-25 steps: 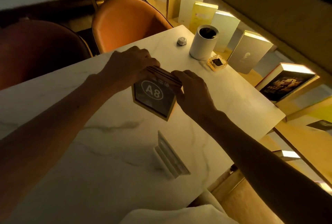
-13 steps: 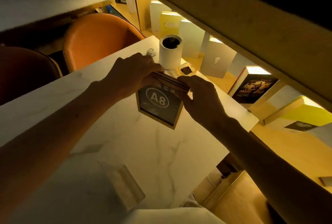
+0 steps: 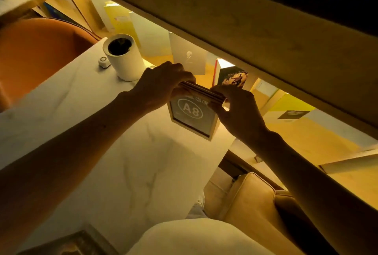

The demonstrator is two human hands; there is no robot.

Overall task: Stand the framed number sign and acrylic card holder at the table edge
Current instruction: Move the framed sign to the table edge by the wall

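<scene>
Framed number sign [image 3: 189,116] upright near counter [image 3: 126,152] edge; left hand [image 3: 161,85] and right hand [image 3: 237,111] grip closed on its top, white cup [image 3: 122,58] at 10 o'clock.

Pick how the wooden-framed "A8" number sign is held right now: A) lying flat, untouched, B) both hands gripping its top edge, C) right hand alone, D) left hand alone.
B: the left hand and right hand both pinch the top edge of the wooden-framed "A8" number sign.

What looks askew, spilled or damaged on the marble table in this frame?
Nothing spilled or damaged. The wooden-framed A8 number sign sits rotated relative to the white marble table edge, near its far corner, gripped along its top by the left hand and right hand.
</scene>
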